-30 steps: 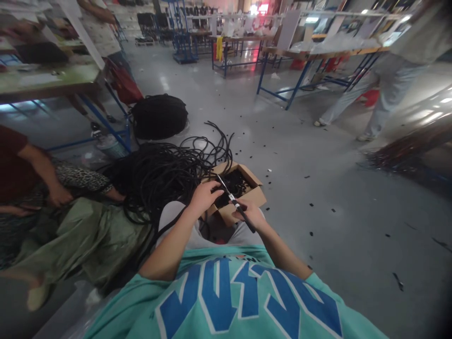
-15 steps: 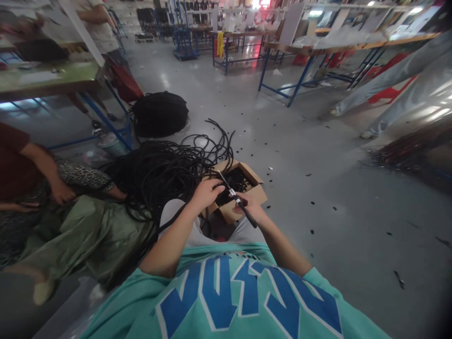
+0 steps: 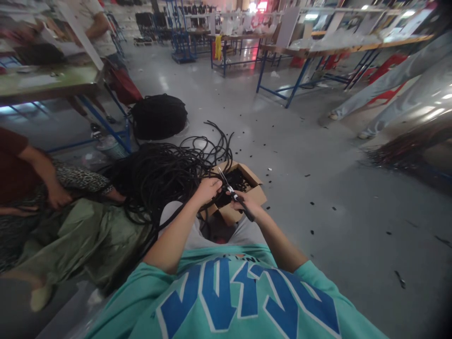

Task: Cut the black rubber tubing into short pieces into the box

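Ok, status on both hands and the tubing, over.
Left hand pinching black tubing over the cardboard box. Right hand gripping scissors, blades at the tubing. Cut bits in box.

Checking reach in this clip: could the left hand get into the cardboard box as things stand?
Probably yes. The left hand sits at the near rim of the open cardboard box, holding black tubing; only the scissors in the right hand cross the opening.

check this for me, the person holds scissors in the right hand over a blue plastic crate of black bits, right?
Not quite. In the head view the right hand does hold the scissors, but they are over an open cardboard box of black bits, not a blue plastic crate.
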### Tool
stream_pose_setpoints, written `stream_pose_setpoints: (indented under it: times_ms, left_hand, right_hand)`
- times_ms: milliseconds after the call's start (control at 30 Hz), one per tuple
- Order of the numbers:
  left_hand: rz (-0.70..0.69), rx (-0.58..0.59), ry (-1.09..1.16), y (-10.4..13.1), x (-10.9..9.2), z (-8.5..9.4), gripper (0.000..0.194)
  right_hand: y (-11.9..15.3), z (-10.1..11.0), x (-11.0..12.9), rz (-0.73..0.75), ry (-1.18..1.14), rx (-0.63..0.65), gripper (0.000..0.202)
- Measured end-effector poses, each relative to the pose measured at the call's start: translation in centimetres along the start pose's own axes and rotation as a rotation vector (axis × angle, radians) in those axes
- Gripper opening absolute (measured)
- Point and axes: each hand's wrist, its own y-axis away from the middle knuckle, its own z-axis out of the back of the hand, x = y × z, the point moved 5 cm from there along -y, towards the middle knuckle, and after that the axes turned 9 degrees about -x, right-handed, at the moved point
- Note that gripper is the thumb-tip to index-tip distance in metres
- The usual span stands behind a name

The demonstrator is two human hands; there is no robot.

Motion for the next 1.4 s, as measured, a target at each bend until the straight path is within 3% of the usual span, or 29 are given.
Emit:
stream_pose_setpoints:
  times_ms: [167, 300, 433, 600, 733, 867, 1067, 1233, 1400]
  left_hand:
    - [0.2, 0.081, 0.376, -0.7, 0.6, -0.5, 0.026]
    - [0.302, 0.129, 0.539, -2.2, 1.8, -0.7, 0.032]
    - [0.364, 0.081, 0.514, -4.1, 3.0, -1.0, 0.031]
    - [0.23, -0.042, 0.33, -4.9, 3.3, -0.5, 0.025]
    - [0.104, -0.083, 0.242, -3.6, 2.7, -0.3, 0.023]
    - [0.119, -0.103, 0.312, -1.6, 1.9, 0.0, 0.018]
    - [0.097, -0.114, 0.269, 1.0, 0.6, 1.1, 0.025]
    - [0.024, -0.056, 0.135, 2.5, -1.0, 1.2, 0.031]
    - [0.024, -0.108, 0.028, 3.2, -2.0, 1.8, 0.029]
  right_hand:
    - [-1.1, 0.2, 0.1, -0.046, -0.009, -0.04, 0.056]
    - [-2.5, 0.1, -0.5, -0.06, -0.039, -0.068, 0.054]
    - [-4.5, 0.5, -1.5, -0.081, -0.058, -0.165, 0.046]
    - [-5.8, 1.9, -2.3, -0.07, -0.09, -0.283, 0.044]
    - [-4.3, 1.8, -2.9, -0.096, -0.211, -0.214, 0.052]
    - [-0.9, 0.5, -3.0, -0.111, -0.261, -0.043, 0.055]
    - [3.0, -0.3, -1.9, 0.018, -0.011, -0.004, 0.045]
    - [4.2, -0.7, -0.5, 0.058, 0.131, -0.007, 0.044]
    - [4.7, -0.7, 0.8, 0.147, 0.277, 0.006, 0.052]
